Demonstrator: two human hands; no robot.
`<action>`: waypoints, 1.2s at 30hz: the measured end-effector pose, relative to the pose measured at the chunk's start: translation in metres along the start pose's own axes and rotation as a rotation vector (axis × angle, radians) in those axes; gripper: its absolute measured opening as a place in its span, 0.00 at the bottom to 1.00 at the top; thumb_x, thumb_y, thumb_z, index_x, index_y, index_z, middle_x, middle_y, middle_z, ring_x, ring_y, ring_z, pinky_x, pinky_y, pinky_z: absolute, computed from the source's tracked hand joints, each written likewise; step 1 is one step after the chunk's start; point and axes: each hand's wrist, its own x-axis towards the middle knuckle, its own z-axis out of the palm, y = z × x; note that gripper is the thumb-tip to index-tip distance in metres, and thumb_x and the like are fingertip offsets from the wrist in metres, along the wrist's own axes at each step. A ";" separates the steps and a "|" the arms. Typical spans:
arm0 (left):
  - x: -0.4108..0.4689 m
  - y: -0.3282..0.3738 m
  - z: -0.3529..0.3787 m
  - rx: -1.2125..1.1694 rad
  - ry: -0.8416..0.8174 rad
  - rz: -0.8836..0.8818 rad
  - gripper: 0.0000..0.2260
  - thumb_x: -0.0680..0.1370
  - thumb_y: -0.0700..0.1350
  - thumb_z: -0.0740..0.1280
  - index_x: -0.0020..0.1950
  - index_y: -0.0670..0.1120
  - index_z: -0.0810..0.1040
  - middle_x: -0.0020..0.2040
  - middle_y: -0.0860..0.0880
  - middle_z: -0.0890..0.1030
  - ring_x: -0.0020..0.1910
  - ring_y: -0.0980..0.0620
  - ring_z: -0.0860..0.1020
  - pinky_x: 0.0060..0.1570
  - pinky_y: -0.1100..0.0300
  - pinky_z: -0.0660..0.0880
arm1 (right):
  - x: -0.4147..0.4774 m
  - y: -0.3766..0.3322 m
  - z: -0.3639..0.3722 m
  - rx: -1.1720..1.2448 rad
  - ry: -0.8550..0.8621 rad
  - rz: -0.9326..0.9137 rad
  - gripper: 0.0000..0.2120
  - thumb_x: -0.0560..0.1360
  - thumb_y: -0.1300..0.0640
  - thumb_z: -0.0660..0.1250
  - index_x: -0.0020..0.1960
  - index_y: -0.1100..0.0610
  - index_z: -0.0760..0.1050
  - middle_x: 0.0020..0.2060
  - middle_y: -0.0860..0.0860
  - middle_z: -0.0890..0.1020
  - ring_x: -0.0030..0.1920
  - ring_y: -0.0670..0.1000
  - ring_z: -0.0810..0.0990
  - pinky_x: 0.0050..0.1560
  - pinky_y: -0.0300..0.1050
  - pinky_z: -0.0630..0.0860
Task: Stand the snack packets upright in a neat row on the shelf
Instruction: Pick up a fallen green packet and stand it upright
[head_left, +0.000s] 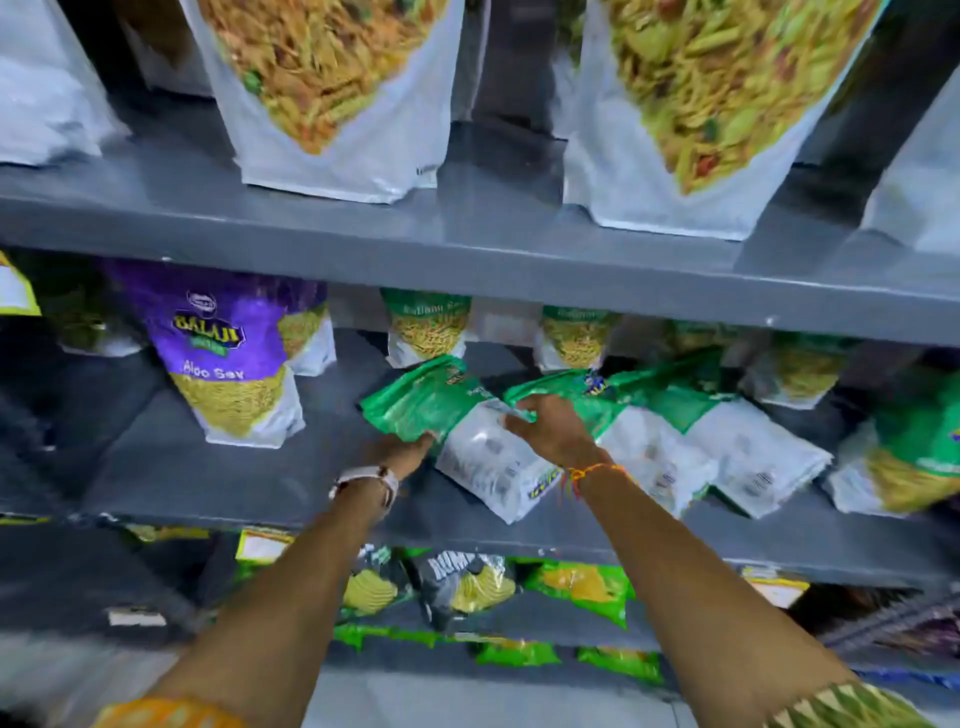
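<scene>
On the grey middle shelf (218, 467) several green-and-white snack packets lie flat on their backs. The leftmost lying packet (470, 441) is gripped by both hands: my left hand (402, 451) holds its lower green edge, and my right hand (550, 431) pinches its right side. Two more lying packets (649, 447) (748, 457) overlap to the right. A purple Aloo Sev packet (228, 353) stands upright at the left. Green packets (426, 325) (576, 335) stand upright at the back.
The shelf above carries large white pouches (353, 130) (691, 156). Another green packet (904, 457) leans at the far right. The lower shelf holds green and dark chip bags (467, 587). Bare shelf surface lies between the purple packet and my left hand.
</scene>
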 end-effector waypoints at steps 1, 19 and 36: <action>-0.001 0.001 0.008 -0.068 -0.060 -0.046 0.26 0.77 0.53 0.64 0.66 0.35 0.70 0.59 0.36 0.77 0.53 0.35 0.77 0.45 0.55 0.77 | 0.004 0.002 0.004 -0.022 -0.035 0.009 0.19 0.74 0.49 0.68 0.54 0.64 0.78 0.54 0.64 0.82 0.57 0.62 0.78 0.55 0.50 0.73; -0.014 -0.002 0.018 -0.593 0.009 0.015 0.13 0.74 0.34 0.67 0.59 0.35 0.75 0.53 0.40 0.79 0.54 0.44 0.77 0.53 0.50 0.72 | 0.025 -0.009 0.024 0.434 -0.169 0.408 0.14 0.69 0.64 0.68 0.28 0.58 0.68 0.14 0.47 0.69 0.20 0.48 0.67 0.24 0.37 0.63; 0.060 0.022 -0.098 -0.159 -0.150 0.441 0.41 0.65 0.31 0.75 0.72 0.38 0.57 0.69 0.38 0.71 0.65 0.43 0.72 0.67 0.47 0.68 | 0.016 -0.037 0.066 0.802 0.153 0.119 0.16 0.63 0.84 0.62 0.28 0.66 0.77 0.23 0.46 0.78 0.23 0.35 0.76 0.34 0.38 0.71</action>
